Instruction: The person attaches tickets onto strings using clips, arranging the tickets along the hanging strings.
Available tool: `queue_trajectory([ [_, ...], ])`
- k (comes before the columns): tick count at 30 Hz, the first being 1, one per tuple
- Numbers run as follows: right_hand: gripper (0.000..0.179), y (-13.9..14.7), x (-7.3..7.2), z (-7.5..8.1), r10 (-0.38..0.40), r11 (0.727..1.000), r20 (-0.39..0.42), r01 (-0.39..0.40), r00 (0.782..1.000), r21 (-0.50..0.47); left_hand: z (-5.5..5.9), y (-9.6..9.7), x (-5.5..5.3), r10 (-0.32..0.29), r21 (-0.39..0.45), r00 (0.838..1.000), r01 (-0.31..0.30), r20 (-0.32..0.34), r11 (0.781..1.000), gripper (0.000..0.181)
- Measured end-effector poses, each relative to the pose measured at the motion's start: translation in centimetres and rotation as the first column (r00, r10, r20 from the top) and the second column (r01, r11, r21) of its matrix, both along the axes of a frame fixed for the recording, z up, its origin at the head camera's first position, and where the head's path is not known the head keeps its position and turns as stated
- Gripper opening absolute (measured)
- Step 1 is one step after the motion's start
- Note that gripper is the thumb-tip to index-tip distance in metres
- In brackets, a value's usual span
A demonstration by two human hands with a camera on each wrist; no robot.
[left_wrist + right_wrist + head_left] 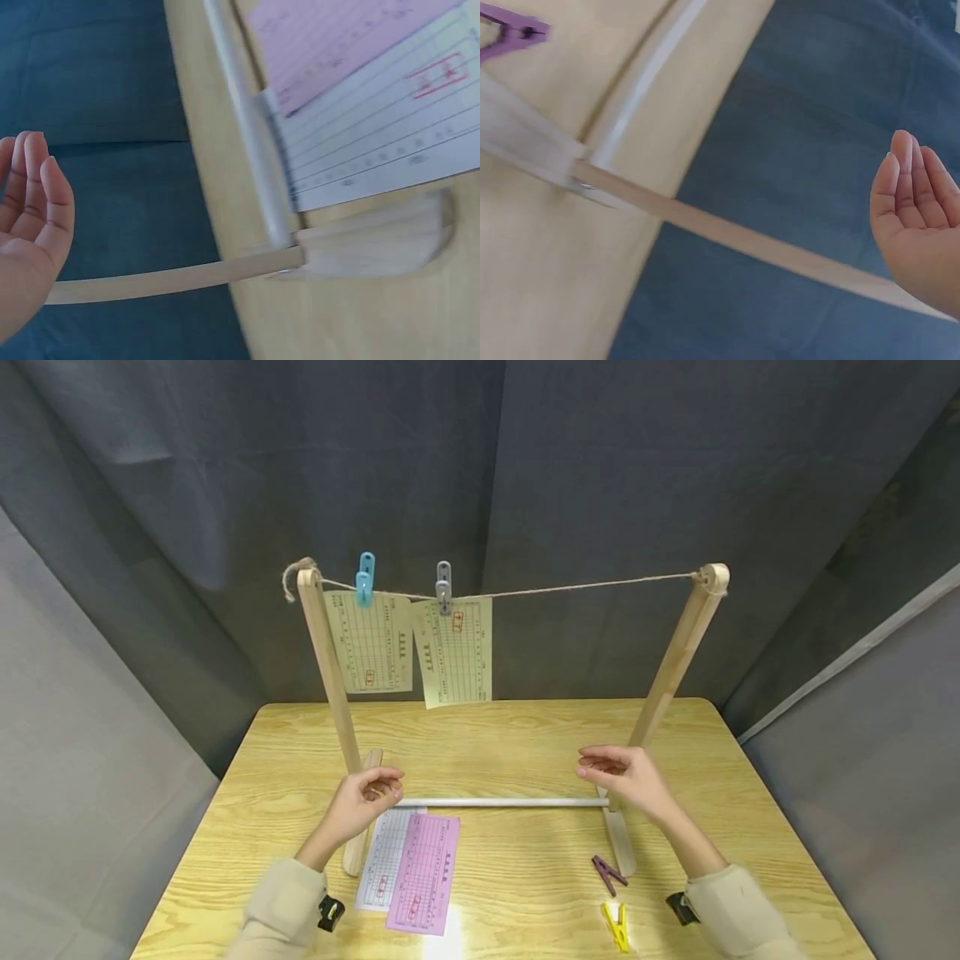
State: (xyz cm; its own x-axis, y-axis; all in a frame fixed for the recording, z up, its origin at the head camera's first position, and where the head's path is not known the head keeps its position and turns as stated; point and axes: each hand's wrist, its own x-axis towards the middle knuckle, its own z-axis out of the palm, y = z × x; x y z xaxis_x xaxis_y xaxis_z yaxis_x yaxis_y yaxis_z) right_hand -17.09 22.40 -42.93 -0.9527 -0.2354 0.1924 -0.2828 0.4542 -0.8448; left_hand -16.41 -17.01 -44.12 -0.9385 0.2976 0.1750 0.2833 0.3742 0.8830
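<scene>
My left hand (369, 797) hovers near the left wooden post (330, 668), its fingers loosely bent around nothing. By the right post (667, 664) my right hand (626, 774) is likewise raised with relaxed fingers and holds nothing. A blue clothespin (364, 580) and a grey clothespin (444, 588) sit on the twine (577, 587), each with a yellow printed slip hanging at it, the left slip (375, 647) and the right slip (457, 656). On the table below, a pink slip (425, 872) partly covers a white slip (384, 852).
A purple clothespin (608, 874) and a yellow clothespin (616, 927) lie at the front right of the wooden table (525, 893). A white rod (502, 802) joins the posts low down. Dark curtains (600, 468) hang behind.
</scene>
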Motion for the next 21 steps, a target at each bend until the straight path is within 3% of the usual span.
queue_trajectory([
  [4,0.034,0.8,0.6,-1.9,-0.025,0.999,0.035,0.026,0.999,-0.027,-1.7,-0.3,-0.2,0.007,0.039,1.000,-0.008,0.019,0.999,0.021],
  [11,0.038,1.8,2.2,-4.8,-0.119,0.991,0.118,0.125,0.986,-0.051,-5.9,-1.3,-1.0,0.029,0.070,0.995,-0.036,0.093,0.997,0.024],
  [15,0.037,2.5,3.0,-6.6,-0.213,0.977,0.127,0.215,0.969,0.001,-6.8,-1.5,-1.0,0.034,0.084,0.994,-0.043,0.103,0.996,0.027],
  [18,0.037,3.0,3.6,-8.0,-0.274,0.962,0.123,0.272,0.954,0.035,-6.2,-1.4,-0.6,0.053,0.089,0.991,-0.063,0.121,0.994,0.027],
  [21,0.039,3.3,4.3,-9.5,-0.323,0.946,0.113,0.316,0.940,0.075,-6.7,-1.4,-0.4,0.073,0.106,0.986,-0.089,0.149,0.990,0.027],
])
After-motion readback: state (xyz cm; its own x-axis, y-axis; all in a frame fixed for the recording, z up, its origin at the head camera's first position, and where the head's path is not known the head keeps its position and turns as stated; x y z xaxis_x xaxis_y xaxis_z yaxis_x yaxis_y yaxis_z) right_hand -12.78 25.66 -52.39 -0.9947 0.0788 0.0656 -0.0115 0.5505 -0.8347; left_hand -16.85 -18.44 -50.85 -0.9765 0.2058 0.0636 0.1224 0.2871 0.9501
